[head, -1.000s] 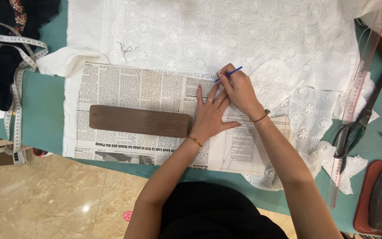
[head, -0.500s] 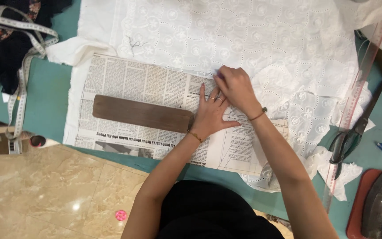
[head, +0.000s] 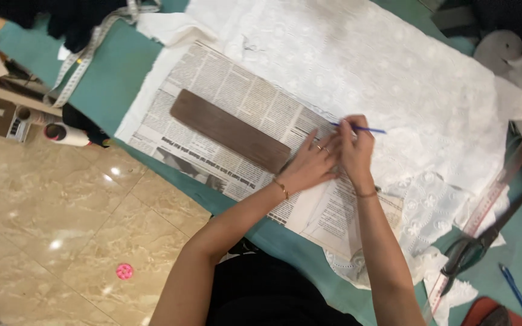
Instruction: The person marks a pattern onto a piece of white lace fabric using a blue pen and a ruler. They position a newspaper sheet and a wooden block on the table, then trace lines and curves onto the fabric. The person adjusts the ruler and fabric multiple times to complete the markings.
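Note:
A sheet of newspaper lies on white embroidered cloth over a teal table. A long dark wooden bar rests on the paper. My left hand presses flat on the newspaper just right of the bar's end, with rings on its fingers and a bracelet at the wrist. My right hand grips a blue pen at the paper's upper edge, where the paper meets the cloth.
Black scissors and a long clear ruler lie at the right, with another blue pen nearby. A measuring tape and dark cloth sit at the upper left. Tiled floor lies below the table's edge.
The view has tilted and swung left, so the table now runs diagonally. My hands stay on the newspaper; the right hand's pen shows again at the paper's edge.

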